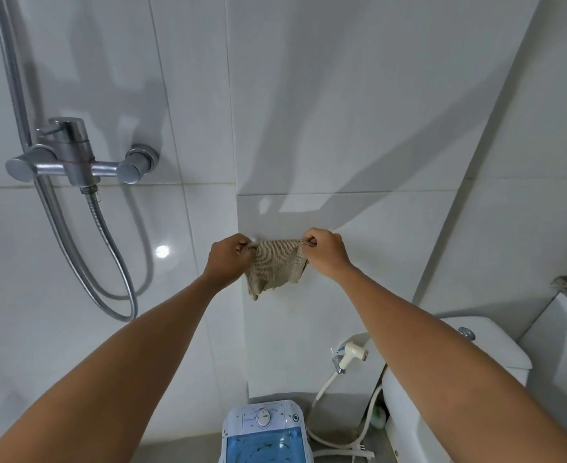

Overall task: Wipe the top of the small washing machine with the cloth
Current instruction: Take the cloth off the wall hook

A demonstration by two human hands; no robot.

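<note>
A small beige ribbed cloth [275,267] hangs stretched between both hands, held up against the white tiled wall. My left hand [227,259] pinches its upper left corner and my right hand [327,253] pinches its upper right corner. Far below, at the bottom edge of the head view, stands the small washing machine [265,432], white with a round dial and a blue see-through lid. Both hands are well above it and apart from it.
A steel shower mixer [75,158] with a looping hose [115,262] is fixed on the left wall. A white bidet sprayer [350,354] and its hose hang right of the washer. The toilet tank [475,349] stands at the right.
</note>
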